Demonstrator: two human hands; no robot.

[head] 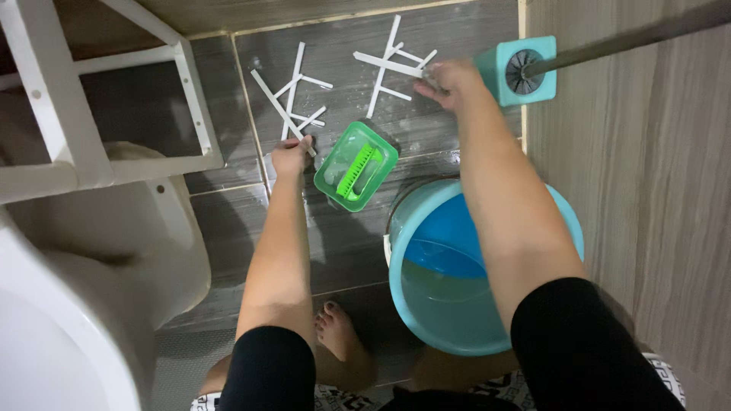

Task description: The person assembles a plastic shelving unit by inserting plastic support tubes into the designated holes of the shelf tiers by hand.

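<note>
Two hands reach down to a wet grey tile floor (228,221) where white plastic strips lie scattered. Left hand (292,154): fingers closed around the near end of one long strip (276,106), which runs diagonally up and left across the tile. Beside it lies a cluster of crossed strips (301,80). Right hand (451,82): fingers curled, pinching the end of another strip (387,64) in a second cluster (396,53) near the top of the tile, well apart from the left hand's strip.

Between the forearms sits a green tub (355,165), tilted, with a bright green brush (358,171) inside. Just below and right of it stands a blue bucket (487,266) holding water, partly hidden by the right forearm. A teal brush holder (518,70) with a dark brush head stands just right of the right hand; its handle runs to the upper right. White toilet (91,304) at lower left, white frame (114,91) above it. One bare foot (339,331) rests on the tile beside the bucket.
</note>
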